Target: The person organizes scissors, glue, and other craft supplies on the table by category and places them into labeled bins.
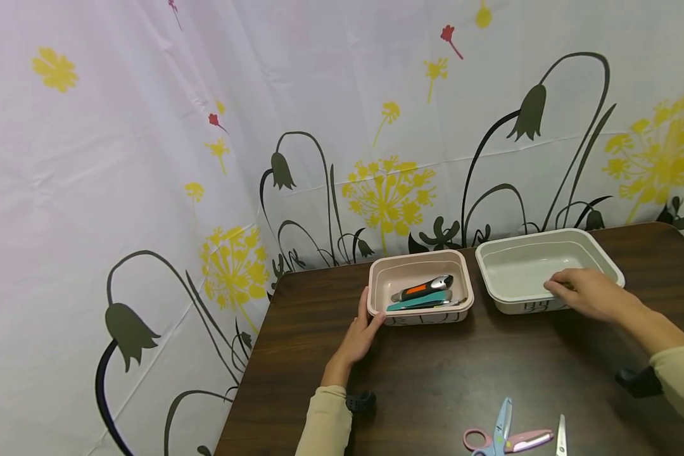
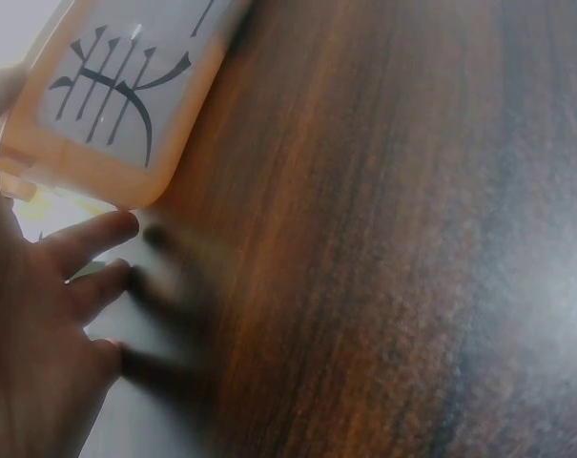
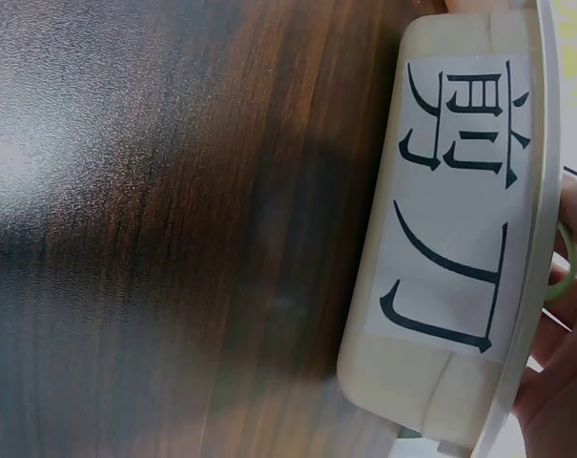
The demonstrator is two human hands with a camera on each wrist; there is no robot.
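Head view: left hand (image 1: 356,339) has its thumb and fingers round a corner of the pink bin (image 1: 387,275) on the desk (image 1: 422,380), probably just steadying it. Right hand (image 1: 595,294) is over the gray bin (image 1: 524,272), can't tell what's in it from here.

Left wrist: lower fingers hang free, so kinda a light grip imo.

Right wrist: fingers curl on a green loop (image 3: 573,258), and the 剪刀 (scissors) label (image 3: 460,200) faces out, presumably to say what goes in.
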